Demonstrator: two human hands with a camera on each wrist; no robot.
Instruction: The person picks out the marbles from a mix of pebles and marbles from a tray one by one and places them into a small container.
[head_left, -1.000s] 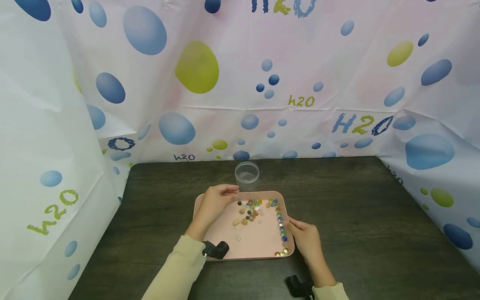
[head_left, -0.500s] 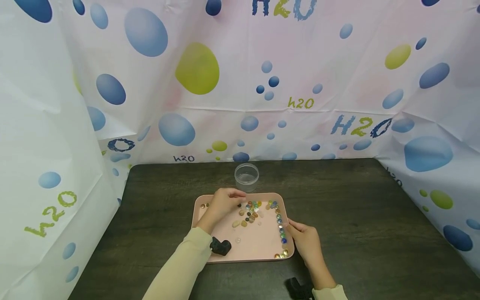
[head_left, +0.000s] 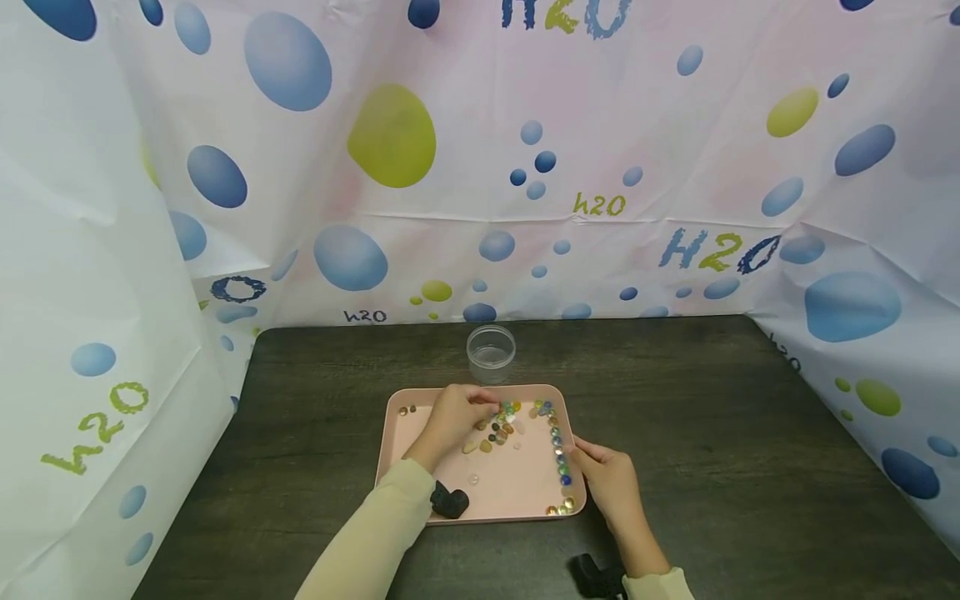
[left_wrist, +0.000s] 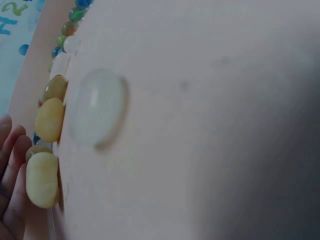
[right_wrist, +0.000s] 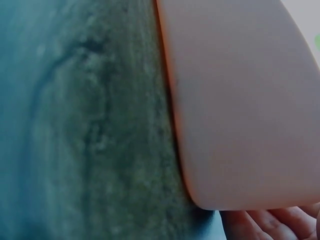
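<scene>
On the dark table lies a pink tray [head_left: 525, 492]. My left hand [head_left: 453, 417] reaches in over its far middle, fingertips at a cluster of marbles and polished stones [head_left: 495, 433]. In the left wrist view its fingers [left_wrist: 15, 170], fairly straight, lie beside a cream stone [left_wrist: 42, 180] and a yellow stone [left_wrist: 49, 120]; a translucent whitish stone [left_wrist: 99, 107] sits nearer the camera. My right hand [head_left: 615, 487] grips the tray's right rim. Along that side runs a row of glass marbles [head_left: 558, 452], with gold ones [head_left: 558, 509] in the near corner.
Behind the tray stands a clear round plastic tub [head_left: 491, 354]. Two small dark beads [head_left: 407, 410] lie in the tray's far left corner. A white sheet printed with bubbles [head_left: 420, 250] hangs around the table [head_left: 712, 433].
My left hand has moved right and nearer, from the tray's far edge down to the cluster, uncovering the beads at far left. The right hand keeps its place on the rim.
</scene>
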